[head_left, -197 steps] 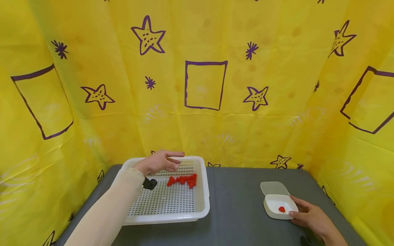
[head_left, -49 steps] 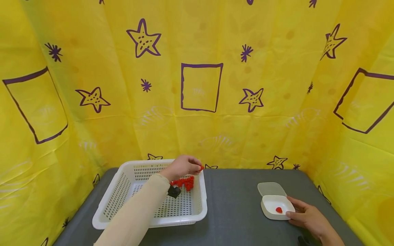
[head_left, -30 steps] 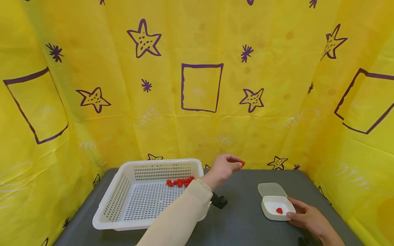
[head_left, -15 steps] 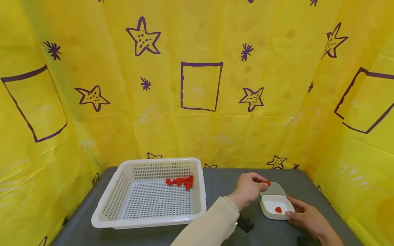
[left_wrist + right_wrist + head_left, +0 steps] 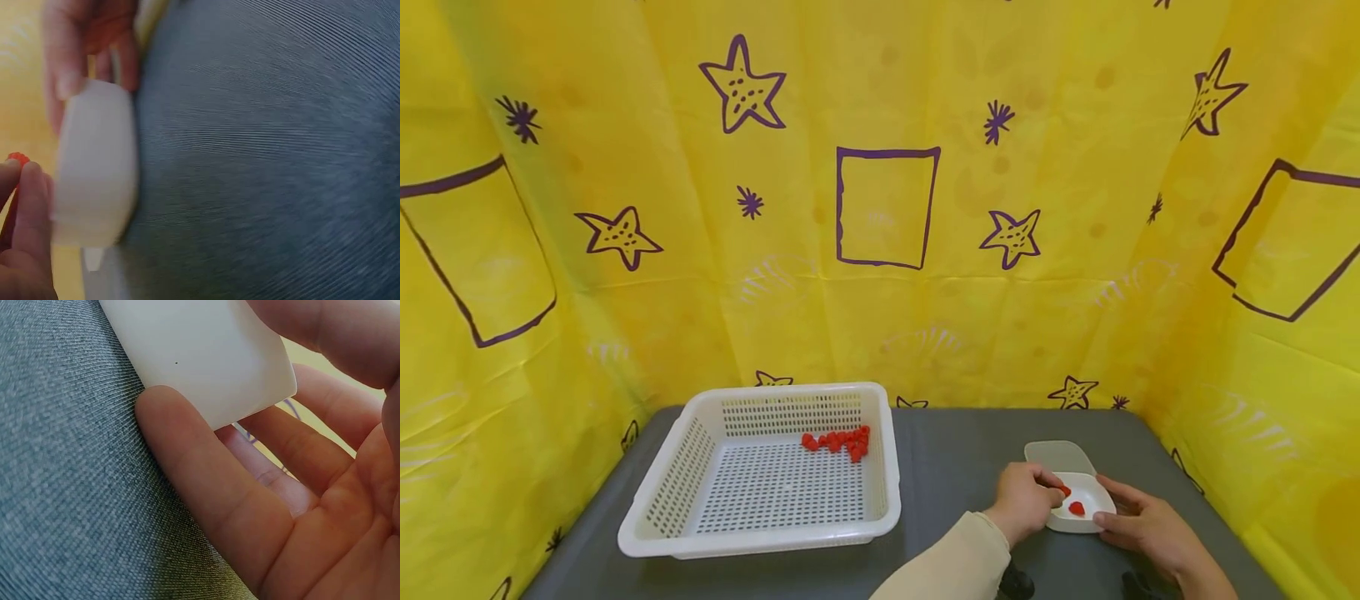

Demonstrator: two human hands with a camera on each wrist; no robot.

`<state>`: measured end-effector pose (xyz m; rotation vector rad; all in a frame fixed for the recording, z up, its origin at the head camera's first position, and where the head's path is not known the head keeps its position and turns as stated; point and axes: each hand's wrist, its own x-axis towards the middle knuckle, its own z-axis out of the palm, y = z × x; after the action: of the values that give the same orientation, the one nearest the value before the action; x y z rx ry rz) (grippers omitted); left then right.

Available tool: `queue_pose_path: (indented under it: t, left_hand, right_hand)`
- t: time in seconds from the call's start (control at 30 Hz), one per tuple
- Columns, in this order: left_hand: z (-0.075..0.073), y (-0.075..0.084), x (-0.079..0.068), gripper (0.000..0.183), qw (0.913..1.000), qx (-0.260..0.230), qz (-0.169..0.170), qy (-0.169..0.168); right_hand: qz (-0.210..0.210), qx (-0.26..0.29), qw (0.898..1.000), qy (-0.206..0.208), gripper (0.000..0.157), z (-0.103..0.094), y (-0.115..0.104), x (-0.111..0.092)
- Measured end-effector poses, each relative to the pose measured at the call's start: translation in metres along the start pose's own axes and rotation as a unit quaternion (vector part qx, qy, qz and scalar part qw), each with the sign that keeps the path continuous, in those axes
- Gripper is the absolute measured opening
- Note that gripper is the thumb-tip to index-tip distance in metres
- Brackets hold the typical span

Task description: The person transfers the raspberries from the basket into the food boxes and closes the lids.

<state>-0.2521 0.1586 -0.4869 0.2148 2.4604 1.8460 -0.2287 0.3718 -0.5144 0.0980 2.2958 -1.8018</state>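
My left hand point(image 5: 1026, 497) is at the left side of a small white lidded box point(image 5: 1072, 526), pinching a red raspberry point(image 5: 1065, 492) between thumb and fingertips just over the box's inside. In the left wrist view the pinched raspberry point(image 5: 19, 157) has a bumpy surface, and the box point(image 5: 97, 169) stands beside the fingers. Another raspberry point(image 5: 1077, 508) lies on the box floor. My right hand point(image 5: 1153, 525) holds the box by its right end, thumb at the near side and fingers round the far corner. The right wrist view shows those fingers point(image 5: 212, 481) against the box wall.
The box's translucent lid point(image 5: 1062, 455) lies folded back behind it. To the left stands a white perforated basket point(image 5: 775, 544) with several raspberries point(image 5: 835, 442) grouped at its back right. Grey cloth covers the table point(image 5: 958, 467); a yellow patterned curtain point(image 5: 880, 333) encloses the back and sides.
My left hand was over the basket holding nothing, then took a raspberry there. It has carried it right and lowered it to the box. My right hand has kept its hold.
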Motion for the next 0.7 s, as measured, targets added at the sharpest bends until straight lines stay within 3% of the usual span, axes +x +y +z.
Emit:
queue_pose_path:
  t: [0.27, 0.7]
  left_hand:
    - [0.0072, -0.0026, -0.0018, 0.015, 0.9978, 0.048, 0.044, 0.005]
    - [0.0038, 0.0007, -0.0018, 0.018, 0.9993, -0.024, -0.011, -0.028]
  right_hand:
    - [-0.01, -0.004, 1.0, -0.011, 0.082, -0.0006, -0.002, -0.0023]
    - [-0.014, -0.003, 1.0, -0.014, 0.081, -0.002, -0.0001, -0.0016]
